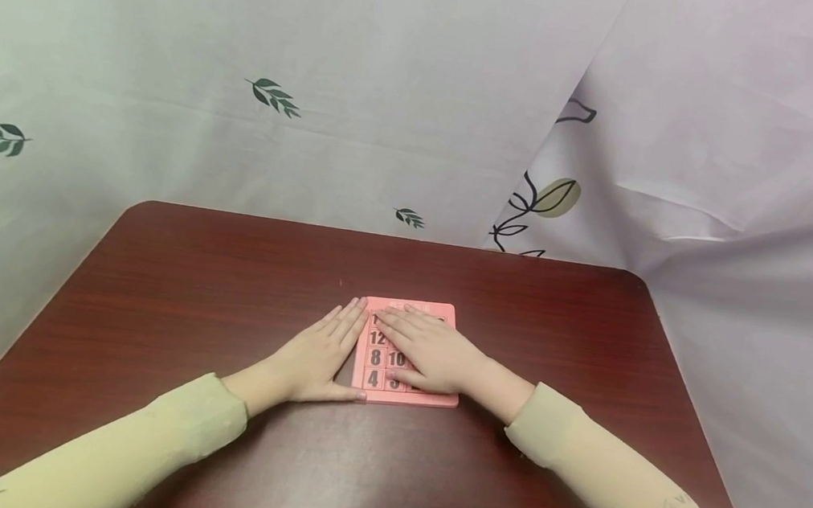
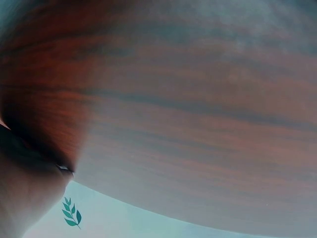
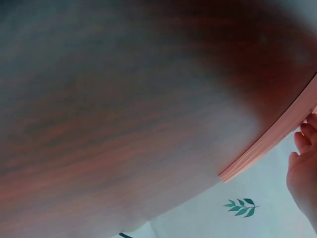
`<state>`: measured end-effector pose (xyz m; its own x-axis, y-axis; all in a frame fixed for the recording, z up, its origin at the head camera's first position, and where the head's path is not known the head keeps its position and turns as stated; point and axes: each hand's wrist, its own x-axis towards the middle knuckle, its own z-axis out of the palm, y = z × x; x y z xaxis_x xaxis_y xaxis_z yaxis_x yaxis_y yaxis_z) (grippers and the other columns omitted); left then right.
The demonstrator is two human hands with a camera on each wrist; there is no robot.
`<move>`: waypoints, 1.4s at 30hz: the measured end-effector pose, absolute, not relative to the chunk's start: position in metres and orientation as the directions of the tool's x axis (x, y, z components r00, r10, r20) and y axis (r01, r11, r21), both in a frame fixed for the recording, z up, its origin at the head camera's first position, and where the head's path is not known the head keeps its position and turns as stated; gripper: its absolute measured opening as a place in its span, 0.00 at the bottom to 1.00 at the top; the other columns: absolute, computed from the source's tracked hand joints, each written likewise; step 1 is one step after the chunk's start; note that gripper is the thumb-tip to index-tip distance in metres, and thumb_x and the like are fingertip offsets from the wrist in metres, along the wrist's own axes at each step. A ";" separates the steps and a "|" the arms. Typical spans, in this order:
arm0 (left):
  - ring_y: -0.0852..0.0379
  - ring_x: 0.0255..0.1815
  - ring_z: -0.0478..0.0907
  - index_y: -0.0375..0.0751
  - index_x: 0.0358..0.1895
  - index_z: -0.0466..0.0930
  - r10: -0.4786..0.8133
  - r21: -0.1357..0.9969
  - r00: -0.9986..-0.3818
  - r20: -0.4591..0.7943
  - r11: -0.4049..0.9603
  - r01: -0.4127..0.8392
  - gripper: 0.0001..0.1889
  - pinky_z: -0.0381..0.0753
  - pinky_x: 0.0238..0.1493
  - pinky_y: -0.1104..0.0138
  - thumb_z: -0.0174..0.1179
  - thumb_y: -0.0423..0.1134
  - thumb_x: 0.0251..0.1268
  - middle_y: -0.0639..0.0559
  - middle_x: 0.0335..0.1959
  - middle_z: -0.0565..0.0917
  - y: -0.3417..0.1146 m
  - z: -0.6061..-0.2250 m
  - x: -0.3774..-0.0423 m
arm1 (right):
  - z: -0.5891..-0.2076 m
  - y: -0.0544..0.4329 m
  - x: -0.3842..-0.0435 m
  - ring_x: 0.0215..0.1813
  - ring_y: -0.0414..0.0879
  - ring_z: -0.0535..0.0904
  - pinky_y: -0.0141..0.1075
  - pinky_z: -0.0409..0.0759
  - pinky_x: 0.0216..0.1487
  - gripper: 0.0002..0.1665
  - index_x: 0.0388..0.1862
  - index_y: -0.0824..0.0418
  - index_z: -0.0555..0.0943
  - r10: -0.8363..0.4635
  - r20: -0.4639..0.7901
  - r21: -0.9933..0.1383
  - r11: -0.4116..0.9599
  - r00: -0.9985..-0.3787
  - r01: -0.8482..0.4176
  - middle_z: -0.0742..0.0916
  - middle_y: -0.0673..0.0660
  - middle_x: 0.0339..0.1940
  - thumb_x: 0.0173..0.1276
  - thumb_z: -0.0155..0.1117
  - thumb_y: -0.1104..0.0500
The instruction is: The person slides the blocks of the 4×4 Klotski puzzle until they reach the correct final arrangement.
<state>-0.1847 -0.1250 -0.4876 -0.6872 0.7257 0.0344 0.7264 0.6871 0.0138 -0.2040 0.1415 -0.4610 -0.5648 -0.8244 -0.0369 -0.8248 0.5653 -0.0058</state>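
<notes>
A pink number slide puzzle (image 1: 375,368) lies flat on the table, with dark numerals such as 12, 8, 10 and 4 showing on its left side. Along its left edge rest the straight fingers of my left hand (image 1: 310,358), while the thumb touches near the lower left corner. My right hand (image 1: 434,357) lies across the tiles with its fingers extended, covering much of the right and upper part. The right wrist view catches the puzzle's side edge (image 3: 270,144) and part of that hand (image 3: 303,173). Only a dim part of the left hand (image 2: 29,198) shows in the left wrist view.
The dark red wood-grain table (image 1: 231,271) has rounded far corners. Pale curtains (image 1: 392,83) with leaf prints hang close behind it and along its sides.
</notes>
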 end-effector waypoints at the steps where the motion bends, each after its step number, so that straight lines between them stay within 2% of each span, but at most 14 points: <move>1: 0.35 0.88 0.50 0.22 0.83 0.50 0.726 0.015 -0.687 0.035 0.687 0.727 0.65 0.57 0.88 0.48 0.58 0.77 0.63 0.27 0.86 0.51 -0.125 -0.488 -0.185 | -0.461 0.142 -0.204 0.89 0.48 0.59 0.45 0.56 0.89 0.47 0.87 0.60 0.60 -0.822 -0.041 -0.011 0.569 -0.568 -0.823 0.65 0.56 0.88 0.81 0.53 0.34; 4: 0.35 0.89 0.50 0.22 0.83 0.50 0.726 0.012 -0.687 0.032 0.687 0.726 0.65 0.56 0.88 0.48 0.57 0.77 0.64 0.27 0.86 0.50 -0.124 -0.487 -0.185 | -0.460 0.146 -0.204 0.89 0.48 0.58 0.45 0.54 0.90 0.48 0.87 0.60 0.59 -0.816 -0.035 -0.018 0.577 -0.577 -0.816 0.64 0.56 0.88 0.81 0.53 0.34; 10: 0.34 0.88 0.50 0.22 0.83 0.50 0.719 0.043 -0.694 0.037 0.693 0.720 0.66 0.57 0.87 0.47 0.60 0.77 0.61 0.26 0.86 0.50 -0.124 -0.485 -0.185 | -0.457 0.163 -0.200 0.88 0.49 0.60 0.46 0.58 0.89 0.47 0.86 0.62 0.61 -0.809 0.024 -0.009 0.588 -0.588 -0.809 0.66 0.58 0.87 0.80 0.55 0.35; 16: 0.35 0.89 0.49 0.23 0.83 0.48 0.713 0.050 -0.701 0.033 0.699 0.713 0.68 0.57 0.88 0.48 0.59 0.79 0.60 0.27 0.87 0.48 -0.124 -0.485 -0.185 | -0.458 0.186 -0.195 0.88 0.51 0.61 0.48 0.60 0.88 0.48 0.85 0.62 0.63 -0.774 0.024 -0.009 0.633 -0.633 -0.774 0.67 0.58 0.87 0.79 0.57 0.35; 21: 0.34 0.89 0.49 0.22 0.83 0.49 0.712 0.051 -0.701 0.040 0.699 0.713 0.68 0.57 0.87 0.48 0.60 0.79 0.60 0.27 0.86 0.49 -0.125 -0.486 -0.185 | -0.461 0.195 -0.194 0.87 0.53 0.63 0.50 0.61 0.87 0.47 0.83 0.64 0.66 -0.782 0.068 0.001 0.620 -0.619 -0.784 0.69 0.61 0.86 0.78 0.61 0.37; 25: 0.34 0.89 0.49 0.22 0.83 0.49 0.711 0.054 -0.703 0.039 0.701 0.711 0.67 0.57 0.87 0.48 0.60 0.78 0.60 0.27 0.86 0.49 -0.126 -0.486 -0.185 | -0.463 0.194 -0.195 0.86 0.53 0.64 0.50 0.61 0.87 0.47 0.83 0.64 0.67 -0.786 0.071 0.004 0.616 -0.614 -0.788 0.69 0.61 0.85 0.78 0.60 0.36; 30: 0.35 0.89 0.50 0.22 0.83 0.50 0.711 0.057 -0.702 0.036 0.700 0.712 0.67 0.58 0.87 0.48 0.60 0.78 0.61 0.27 0.86 0.49 -0.126 -0.487 -0.185 | -0.462 0.182 -0.199 0.87 0.51 0.62 0.49 0.61 0.88 0.47 0.84 0.61 0.65 -0.775 0.014 -0.011 0.632 -0.632 -0.775 0.68 0.58 0.86 0.79 0.57 0.34; 37: 0.35 0.89 0.49 0.22 0.83 0.49 0.714 0.049 -0.700 0.031 0.698 0.714 0.66 0.57 0.88 0.48 0.59 0.78 0.61 0.27 0.86 0.49 -0.125 -0.488 -0.185 | -0.461 0.166 -0.203 0.88 0.50 0.60 0.47 0.57 0.89 0.46 0.85 0.61 0.63 -0.788 -0.028 -0.009 0.616 -0.616 -0.788 0.66 0.57 0.87 0.81 0.53 0.34; 42: 0.35 0.89 0.49 0.22 0.83 0.49 0.717 0.043 -0.697 0.026 0.696 0.717 0.67 0.57 0.88 0.48 0.59 0.78 0.61 0.27 0.86 0.50 -0.124 -0.486 -0.185 | -0.459 0.172 -0.201 0.87 0.52 0.62 0.50 0.61 0.88 0.46 0.84 0.62 0.64 -0.777 0.006 -0.009 0.630 -0.630 -0.777 0.68 0.59 0.86 0.80 0.56 0.35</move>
<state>-0.1847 -0.1239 -0.4863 -0.6968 0.7168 0.0261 0.7172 0.6956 0.0433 -0.2008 0.1725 -0.4585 -0.6298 -0.7767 0.0060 -0.7768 0.6297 -0.0091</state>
